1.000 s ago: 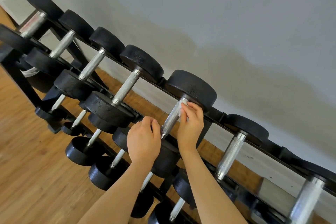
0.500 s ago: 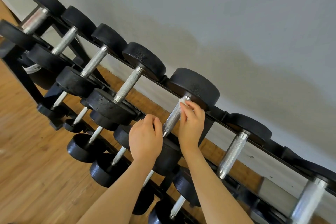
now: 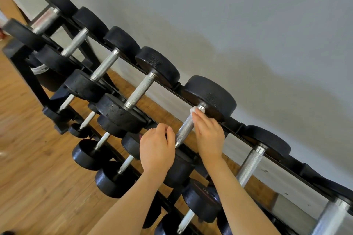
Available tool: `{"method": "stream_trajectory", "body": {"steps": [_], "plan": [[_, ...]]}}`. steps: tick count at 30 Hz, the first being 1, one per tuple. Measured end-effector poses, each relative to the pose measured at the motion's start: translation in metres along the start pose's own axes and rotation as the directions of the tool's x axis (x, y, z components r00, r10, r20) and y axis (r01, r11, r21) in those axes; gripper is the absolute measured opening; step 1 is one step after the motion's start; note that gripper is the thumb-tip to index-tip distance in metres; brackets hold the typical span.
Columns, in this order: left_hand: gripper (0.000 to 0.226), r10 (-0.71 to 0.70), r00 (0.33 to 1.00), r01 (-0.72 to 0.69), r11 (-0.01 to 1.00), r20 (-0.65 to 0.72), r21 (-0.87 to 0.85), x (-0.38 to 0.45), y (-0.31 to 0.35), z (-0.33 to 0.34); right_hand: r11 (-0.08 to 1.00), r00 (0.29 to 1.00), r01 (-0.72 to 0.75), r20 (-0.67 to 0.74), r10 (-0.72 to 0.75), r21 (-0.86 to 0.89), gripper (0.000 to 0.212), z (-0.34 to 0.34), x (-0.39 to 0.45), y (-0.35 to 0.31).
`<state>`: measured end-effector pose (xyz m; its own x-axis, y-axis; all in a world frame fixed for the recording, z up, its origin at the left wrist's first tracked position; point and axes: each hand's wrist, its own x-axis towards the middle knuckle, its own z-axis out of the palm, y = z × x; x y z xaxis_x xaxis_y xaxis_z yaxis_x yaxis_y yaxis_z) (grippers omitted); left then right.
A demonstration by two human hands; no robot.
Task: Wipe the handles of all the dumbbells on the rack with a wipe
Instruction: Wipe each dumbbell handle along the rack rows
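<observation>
Wipe (image 3: 193, 110), small and white, sitting at far end of dumbbell handle (image 3: 186, 127) on top tier of rack (image 3: 236, 124), right by black weight head (image 3: 211, 94) near wall (image 3: 248, 25). Right hand (image 3: 209, 135) pressing wipe onto handle, fingers lying fairly straight along the bar, wipe peeking out past fingertips; thumb side hidden, so how far it wraps cannot be told. Left hand (image 3: 157, 150) curling over near end of same dumbbell, fingers bent at handle's lower end; whether gripping bar or near weight head cannot be told, contact hidden under knuckles. Handle tilting down toward camera, knurled metal showing between the two hands. More dumbbells lining top tier on both sides, silver handles (image 3: 140, 89) parallel, black heads resting against back rail. Smaller dumbbells (image 3: 89, 151) lying on lower tier below left forearm. Wood floor (image 3: 28, 177) showing under rack. Pale object at top left corner, blurry, not identifiable.
</observation>
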<state>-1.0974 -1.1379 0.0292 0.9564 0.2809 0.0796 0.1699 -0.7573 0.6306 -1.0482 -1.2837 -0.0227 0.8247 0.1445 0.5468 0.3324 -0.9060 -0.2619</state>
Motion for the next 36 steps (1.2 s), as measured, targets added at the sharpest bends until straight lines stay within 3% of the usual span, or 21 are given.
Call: {"method": "stream_trajectory", "body": {"steps": [6, 13, 19, 26, 33, 36], "plan": [[0.033, 0.006, 1.000, -0.006, 1.000, 0.007, 0.011, 0.000, 0.000, -0.001, 0.997, 0.989, 0.078, 0.124, -0.078, 0.003, 0.048, -0.008, 0.019, 0.017], [0.035, 0.010, 1.000, -0.010, 1.000, 0.010, 0.025, 0.000, -0.001, -0.001, 0.979, 0.967, 0.197, 0.155, -0.203, 0.053, 0.050, -0.017, 0.016, 0.016], [0.033, -0.001, 1.000, 0.000, 0.999, 0.020, 0.033, 0.000, 0.001, -0.004, 0.992, 0.984, 0.125, 0.131, -0.122, -0.011, 0.049, -0.015, 0.026, 0.014], [0.042, 0.001, 0.999, -0.002, 1.000, 0.039, 0.029, 0.000, 0.002, -0.005, 0.959, 0.941, 0.283, 0.188, -0.280, 0.012, 0.036, -0.017, 0.027, 0.021], [0.046, 0.004, 0.999, -0.005, 1.000, 0.048, 0.014, -0.001, 0.002, -0.006, 0.936, 0.890, 0.347, 0.295, -0.347, 0.056, 0.036, -0.013, 0.026, 0.019], [0.044, -0.001, 0.999, 0.000, 1.000, 0.049, 0.020, 0.000, 0.002, -0.006, 0.950, 0.905, 0.312, 0.300, -0.301, 0.011, 0.035, -0.015, 0.034, 0.021]]}}
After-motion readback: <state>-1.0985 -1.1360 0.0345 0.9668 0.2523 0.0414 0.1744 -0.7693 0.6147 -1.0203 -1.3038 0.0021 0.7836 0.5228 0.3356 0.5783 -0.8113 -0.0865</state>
